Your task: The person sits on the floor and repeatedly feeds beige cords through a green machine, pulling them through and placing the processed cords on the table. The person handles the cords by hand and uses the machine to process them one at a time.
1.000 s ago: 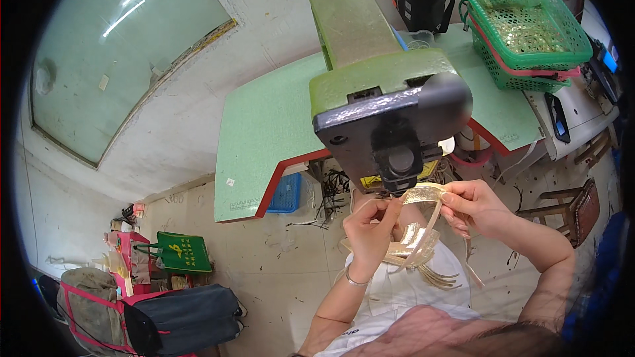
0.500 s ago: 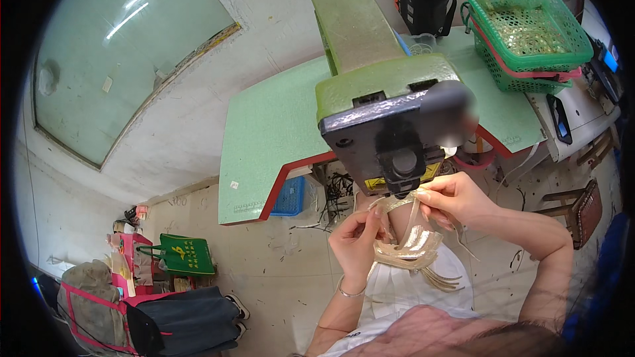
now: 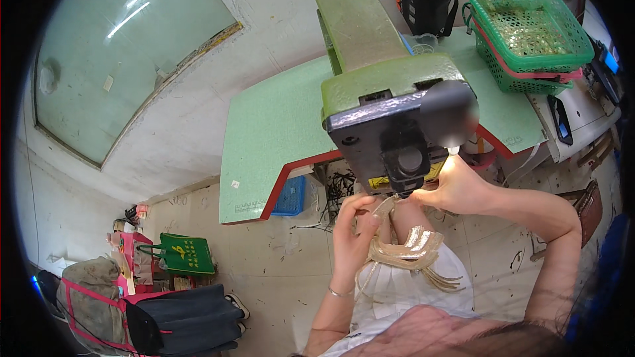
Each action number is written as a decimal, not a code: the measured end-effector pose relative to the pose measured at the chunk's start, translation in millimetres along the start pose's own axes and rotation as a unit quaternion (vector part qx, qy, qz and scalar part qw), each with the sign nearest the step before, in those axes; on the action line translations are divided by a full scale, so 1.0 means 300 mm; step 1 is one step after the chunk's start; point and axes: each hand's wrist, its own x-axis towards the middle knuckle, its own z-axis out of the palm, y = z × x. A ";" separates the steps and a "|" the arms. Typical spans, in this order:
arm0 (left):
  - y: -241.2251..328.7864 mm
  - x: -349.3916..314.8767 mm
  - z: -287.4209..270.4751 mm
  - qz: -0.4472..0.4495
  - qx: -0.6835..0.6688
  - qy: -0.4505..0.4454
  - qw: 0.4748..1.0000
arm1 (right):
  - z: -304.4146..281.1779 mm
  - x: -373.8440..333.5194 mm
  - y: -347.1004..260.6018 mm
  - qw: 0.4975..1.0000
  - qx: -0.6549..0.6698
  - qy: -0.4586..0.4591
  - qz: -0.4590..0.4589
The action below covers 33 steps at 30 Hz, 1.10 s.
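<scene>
A green machine arm [image 3: 364, 20] ends in a black machine head [image 3: 403, 139] above my knees. Under its lower tip runs a shiny gold strap [image 3: 385, 207]. My left hand [image 3: 352, 230] pinches this strap on the left of the tip, fingers bent. On the other side, my right hand [image 3: 466, 188] is closed with its thumb at the tip, by the strap's far end; its other fingertips are partly hidden by the head. Across my lap, on white cloth, lies a bundle of gold straps [image 3: 410, 251] with thin loose ends at its right.
Around the machine stands a green table [image 3: 271, 119] with a red edge. Stacked green baskets [image 3: 522, 33], a black bag [image 3: 425, 0] and a phone [image 3: 560, 119] are at the right. Below sits a blue crate [image 3: 289, 196]; a wooden stool [image 3: 582, 211] stands right.
My right hand has moved up and forward, close under the machine head. My left hand's fingers have shifted upward, and the gold strap now reaches the tip from the left.
</scene>
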 end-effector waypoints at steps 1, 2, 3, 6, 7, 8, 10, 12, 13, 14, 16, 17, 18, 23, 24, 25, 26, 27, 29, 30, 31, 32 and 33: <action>0.007 0.027 -0.020 0.049 0.046 -0.046 0.997 | -0.010 0.009 -0.023 0.999 -0.017 -0.001 -0.030; 0.032 0.044 -0.044 0.030 0.071 -0.095 0.993 | -0.014 0.019 -0.040 0.999 -0.044 -0.021 -0.024; 0.052 0.072 -0.048 0.011 0.088 -0.152 0.984 | -0.013 0.027 -0.030 0.997 -0.061 -0.001 -0.054; 0.058 0.127 -0.053 -0.119 0.047 -0.266 0.956 | -0.012 0.055 0.010 0.984 -0.116 0.024 -0.132; 0.058 0.134 -0.054 -0.174 0.017 -0.293 0.940 | -0.035 0.056 0.021 0.979 -0.140 0.015 -0.147; 0.067 0.133 -0.051 -0.211 -0.029 -0.284 0.935 | -0.065 0.069 0.007 0.980 -0.171 -0.046 -0.095; 0.083 0.123 -0.047 -0.284 -0.121 -0.258 0.915 | -0.148 0.094 -0.067 0.939 -0.250 -0.226 0.071; 0.064 0.108 -0.049 -0.286 -0.176 -0.239 0.911 | -0.197 0.081 -0.090 0.897 -0.227 -0.318 0.207; 0.056 0.096 -0.054 -0.287 -0.203 -0.228 0.908 | -0.224 0.058 -0.063 0.911 -0.165 -0.306 0.221; 0.055 0.087 -0.055 -0.285 -0.210 -0.224 0.908 | -0.252 0.030 -0.044 0.922 -0.103 -0.290 0.236; 0.049 0.070 -0.058 -0.281 -0.220 -0.213 0.910 | -0.241 -0.007 0.054 0.957 0.013 -0.204 0.207; 0.047 0.059 -0.060 -0.283 -0.219 -0.192 0.914 | -0.214 -0.025 0.092 0.966 0.074 -0.159 0.190; 0.045 0.047 -0.062 -0.284 -0.219 -0.171 0.918 | -0.183 -0.037 0.098 0.977 0.115 -0.121 0.133; 0.036 -0.007 -0.087 -0.291 -0.211 -0.098 0.928 | -0.143 -0.028 0.094 0.928 0.272 -0.032 0.253; 0.033 -0.015 -0.093 -0.291 -0.209 -0.088 0.930 | -0.127 -0.023 0.069 0.913 0.305 0.000 0.269; 0.032 -0.021 -0.097 -0.291 -0.206 -0.079 0.931 | -0.120 -0.022 0.057 0.897 0.337 0.032 0.285; 0.043 -0.022 -0.098 -0.295 -0.210 -0.071 0.929 | -0.126 -0.021 0.052 0.916 0.303 -0.019 0.264; 0.062 -0.022 -0.100 -0.299 -0.213 -0.063 0.928 | -0.134 -0.017 0.048 0.930 0.267 -0.070 0.243; 0.071 -0.026 -0.106 -0.305 -0.214 -0.053 0.927 | -0.144 -0.015 0.040 0.945 0.209 -0.130 0.216; 0.067 -0.030 -0.109 -0.306 -0.211 -0.049 0.927 | -0.146 -0.016 0.033 0.949 0.188 -0.138 0.211; 0.062 -0.034 -0.111 -0.308 -0.208 -0.046 0.927 | -0.147 -0.017 0.027 0.953 0.166 -0.146 0.206; 0.056 -0.039 -0.111 -0.294 -0.214 -0.028 0.931 | -0.145 -0.017 0.020 0.955 0.159 -0.149 0.199; 0.048 -0.045 -0.108 -0.279 -0.220 -0.009 0.935 | -0.140 -0.015 0.012 0.958 0.152 -0.152 0.192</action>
